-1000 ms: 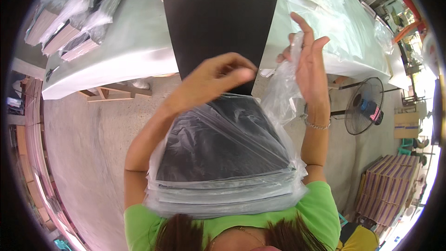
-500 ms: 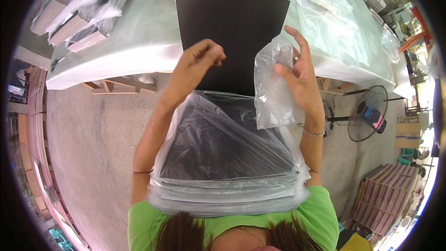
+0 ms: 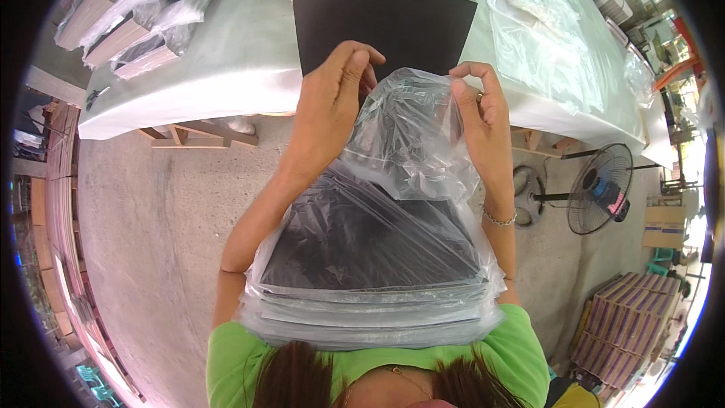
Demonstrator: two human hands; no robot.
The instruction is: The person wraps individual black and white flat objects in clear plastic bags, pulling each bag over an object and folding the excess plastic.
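Note:
A clear plastic bag [image 3: 411,132] is spread between my two hands, wrinkled and see-through. My right hand [image 3: 483,106] pinches its upper right edge between thumb and fingertips. At the bag's left side my left hand [image 3: 332,102] has its fingers curled in on the film; its fingertips are partly hidden. Behind the bag, a flat black panel [image 3: 381,26] leans upright against the table edge, with more black and white panels behind it. Close to my body lies a stack of black panels in clear plastic [image 3: 370,245], partly under the bag.
A table with a pale cover [image 3: 242,53] spans the far side. Wrapped stacks [image 3: 121,45] and scissors [image 3: 94,98] lie at its left, loose plastic film [image 3: 536,45] at its right. A fan [image 3: 600,189] stands on the right, beyond it a striped stack [image 3: 625,325] on the floor.
The bag, earlier hanging narrow from my right hand, is now spread wide toward the left. My left hand has moved right to its edge, and my right hand's fingers have closed on it.

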